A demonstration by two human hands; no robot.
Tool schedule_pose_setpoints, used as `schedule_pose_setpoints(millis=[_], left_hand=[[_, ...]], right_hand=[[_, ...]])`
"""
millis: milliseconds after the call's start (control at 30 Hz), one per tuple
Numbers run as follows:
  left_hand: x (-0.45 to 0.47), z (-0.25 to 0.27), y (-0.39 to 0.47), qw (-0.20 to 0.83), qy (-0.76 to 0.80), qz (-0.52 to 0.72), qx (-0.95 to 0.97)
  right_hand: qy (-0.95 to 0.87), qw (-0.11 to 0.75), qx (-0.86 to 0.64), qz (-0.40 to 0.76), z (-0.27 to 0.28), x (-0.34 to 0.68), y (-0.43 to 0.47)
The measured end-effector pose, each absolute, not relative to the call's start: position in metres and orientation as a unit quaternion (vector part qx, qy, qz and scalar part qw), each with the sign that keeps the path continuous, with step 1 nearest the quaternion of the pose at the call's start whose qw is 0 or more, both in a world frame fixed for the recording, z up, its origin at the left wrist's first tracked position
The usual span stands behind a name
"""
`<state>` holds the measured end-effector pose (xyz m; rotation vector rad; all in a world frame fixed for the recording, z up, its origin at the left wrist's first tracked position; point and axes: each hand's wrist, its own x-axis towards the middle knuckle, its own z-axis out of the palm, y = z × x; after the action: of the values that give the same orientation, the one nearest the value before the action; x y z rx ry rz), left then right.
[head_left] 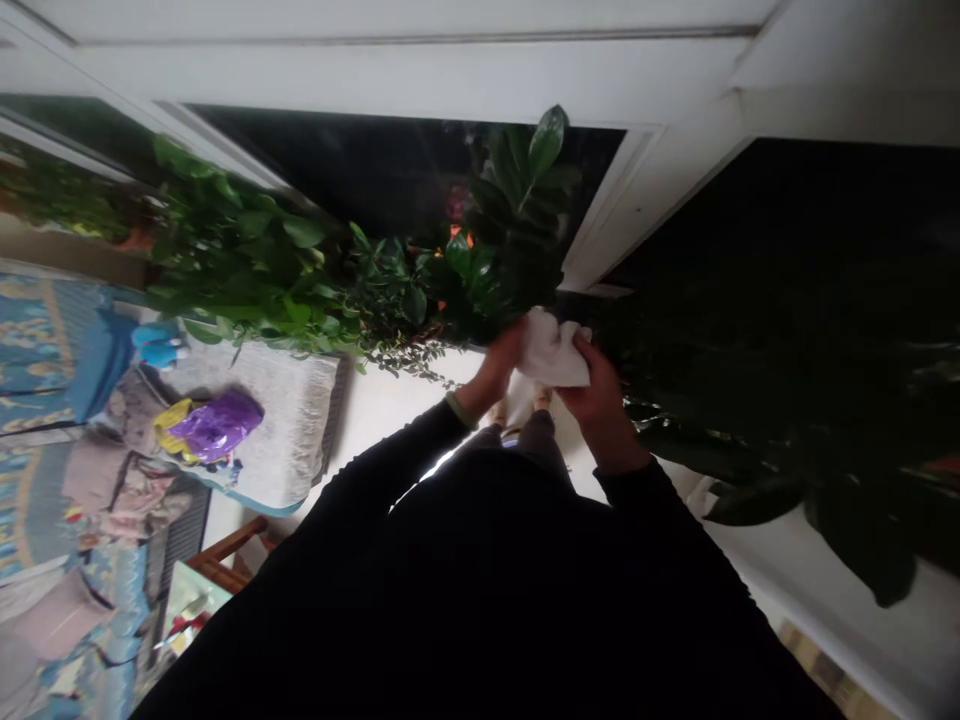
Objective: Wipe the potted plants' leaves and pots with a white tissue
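White cloth (553, 352) is gripped between both hands, the left hand (501, 368) closed on its left edge and the right hand (600, 400) clasped round its right side; green plants (315, 270) are seen just beyond the fingers (581, 345).

Leafy green houseplants (255, 270) crowding along dark windows (375, 170), purple bag (217, 425) lying on a grey mat (292, 420), patterned blue rug (45, 340) spreading nearby

Two hands, left hand (501, 362) and right hand (600, 400), meet at one white cloth (553, 352); left of the cloth lie one purple bag (217, 424) and one blue toy (159, 343).
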<state>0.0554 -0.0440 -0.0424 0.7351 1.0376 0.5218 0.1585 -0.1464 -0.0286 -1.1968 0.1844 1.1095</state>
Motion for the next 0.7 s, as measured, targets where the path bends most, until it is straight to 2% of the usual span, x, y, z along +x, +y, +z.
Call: schedule_pose_setpoints(millis=[133, 367, 533, 700], left_hand=[[0.046, -0.003, -0.056, 0.807, 0.467, 0.216, 0.290], [0.032, 0.023, -0.046, 0.769, 0.484, 0.281, 0.309], [0.036, 0.030, -0.060, 0.656, 0.470, 0.330, 0.490], [0.057, 0.036, -0.080, 0.571, 0.295, 0.318, 0.697]], right_hand=[[-0.047, 0.637, -0.628, 0.446, -0.008, 0.166, -0.155], [-0.036, 0.617, -0.677, 0.400, -0.003, 0.177, -0.150], [-0.139, 0.578, -0.686, 0.418, 0.025, 0.183, -0.158], [-0.290, 0.544, -0.691, 0.377, 0.045, 0.200, -0.171]])
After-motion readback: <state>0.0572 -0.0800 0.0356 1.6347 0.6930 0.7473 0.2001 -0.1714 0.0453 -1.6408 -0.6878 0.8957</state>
